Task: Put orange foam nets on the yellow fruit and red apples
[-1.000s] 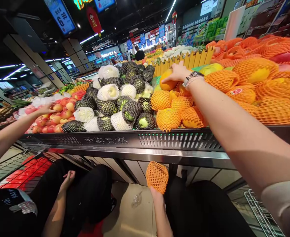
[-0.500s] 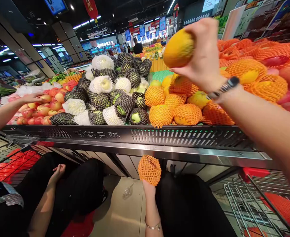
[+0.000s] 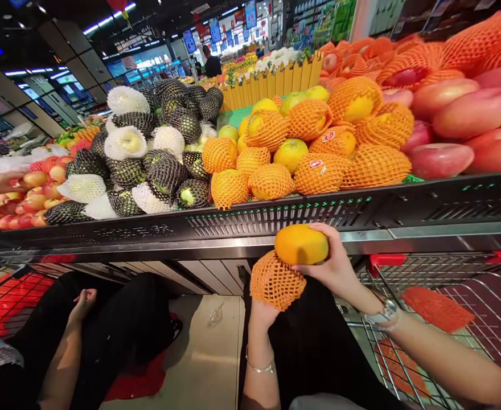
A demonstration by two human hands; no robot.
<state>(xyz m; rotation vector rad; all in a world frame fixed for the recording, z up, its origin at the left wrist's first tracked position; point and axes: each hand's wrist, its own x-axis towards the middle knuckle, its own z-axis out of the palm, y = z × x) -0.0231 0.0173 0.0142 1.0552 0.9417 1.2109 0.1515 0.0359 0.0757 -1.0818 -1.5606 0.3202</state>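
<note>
In my right hand (image 3: 333, 259) is a smooth, oval yellow-orange fruit (image 3: 302, 244) without a net, its fingers and thumb closed around the right end. My left hand (image 3: 264, 316) sits just below and left of it, with an orange foam net (image 3: 277, 282) drawn over it. The mesh hides most of the left fingers. The net's upper edge meets the lower left side of the fruit. Both hands are above my lap, in front of the display shelf's metal edge (image 3: 250, 247).
Netted orange fruits (image 3: 271, 181) lie behind the black shelf rail (image 3: 242, 219). Dark-netted green fruits (image 3: 165, 176) are to their left, large reddish fruits (image 3: 440, 159) to their right. A wire cart (image 3: 485, 273) stands at right. Another person's hand (image 3: 82, 302) rests at left.
My right hand has come down from above the display with the fruit, to beside the netted left hand. The view has swung to the right.
</note>
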